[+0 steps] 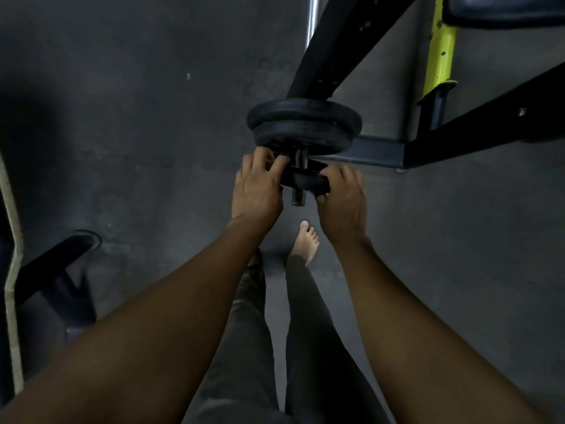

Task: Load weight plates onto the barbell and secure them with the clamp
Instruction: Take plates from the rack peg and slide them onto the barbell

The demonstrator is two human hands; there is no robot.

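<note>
two plates (304,123) already sat on the bar (299,195) at frame centre. both hands, left (256,186) and right (344,194), clamped a smaller plate (305,180) from either side, threaded on the bar end, whose axis ran up-frame toward the stack.

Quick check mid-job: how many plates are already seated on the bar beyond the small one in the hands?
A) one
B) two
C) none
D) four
B: two large plates sit stacked on the bar end, while the left hand and right hand hold the smaller plate on the sleeve short of them.
</note>
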